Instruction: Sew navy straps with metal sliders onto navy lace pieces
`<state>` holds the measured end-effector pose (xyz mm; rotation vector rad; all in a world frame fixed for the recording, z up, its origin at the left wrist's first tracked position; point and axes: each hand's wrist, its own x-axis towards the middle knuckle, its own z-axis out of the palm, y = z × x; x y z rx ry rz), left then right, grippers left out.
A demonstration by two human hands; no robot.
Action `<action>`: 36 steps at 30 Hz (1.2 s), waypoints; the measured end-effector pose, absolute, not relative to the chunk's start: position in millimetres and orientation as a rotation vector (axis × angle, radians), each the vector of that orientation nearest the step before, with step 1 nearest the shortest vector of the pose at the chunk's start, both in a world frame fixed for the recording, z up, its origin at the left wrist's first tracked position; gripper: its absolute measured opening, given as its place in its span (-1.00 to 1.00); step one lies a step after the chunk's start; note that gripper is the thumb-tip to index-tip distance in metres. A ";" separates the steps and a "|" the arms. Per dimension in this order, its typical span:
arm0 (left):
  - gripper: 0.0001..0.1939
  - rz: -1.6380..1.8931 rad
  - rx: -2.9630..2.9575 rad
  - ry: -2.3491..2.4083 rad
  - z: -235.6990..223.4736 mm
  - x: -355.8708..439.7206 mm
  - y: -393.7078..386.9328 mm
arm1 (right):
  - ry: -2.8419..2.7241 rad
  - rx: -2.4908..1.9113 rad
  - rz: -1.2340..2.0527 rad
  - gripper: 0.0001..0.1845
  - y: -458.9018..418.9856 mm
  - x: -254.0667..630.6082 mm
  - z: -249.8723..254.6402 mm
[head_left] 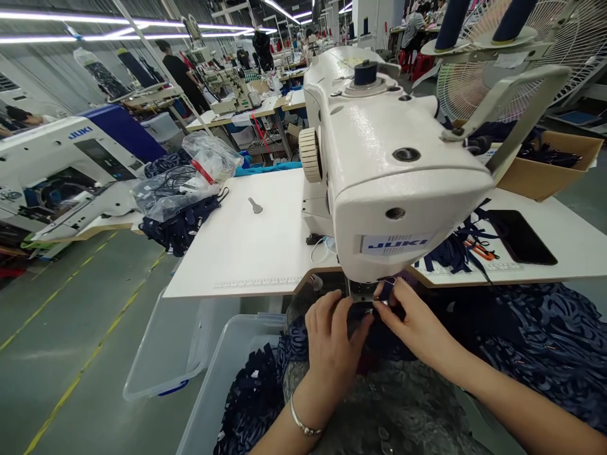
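Observation:
A white JUKI sewing machine (408,170) stands in front of me, its needle area just beyond my fingertips. My left hand (332,344) is closed, thumb and fingers pinching the edge of dark navy fabric (360,311) below the machine head. Close on its right, my right hand (417,319) pinches a short navy strap (387,291) with a small shiny piece at it. That piece is too small to make out. Patterned navy fabric (296,341) hangs down from the work beside my left hand. The exact grip of the fingertips is partly hidden.
On the white table (237,253) lies a small grey metal piece (255,205). A phone (521,237), orange-handled snips (481,249) and navy straps (450,253) are at right. Clear plastic bins (227,341) stand below left. Patterned fabric (545,347) is heaped at right.

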<state>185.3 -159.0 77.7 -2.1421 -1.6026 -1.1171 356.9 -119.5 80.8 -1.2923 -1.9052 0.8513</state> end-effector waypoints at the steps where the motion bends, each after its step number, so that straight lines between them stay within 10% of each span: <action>1: -0.70 -1.094 -2.186 -1.467 76.4 183.4 -159.5 | -1.868 -1.295 0.849 -0.96 -117.3 356.6 80.1; 10: -0.60 -0.689 -2.589 -1.176 59.1 171.5 -154.3 | -1.566 -1.302 1.380 -0.79 -98.9 362.8 80.6; 36: -0.64 -0.763 -2.360 -1.412 71.0 200.6 -142.6 | -1.909 -1.179 0.695 -0.70 -44.2 359.3 63.6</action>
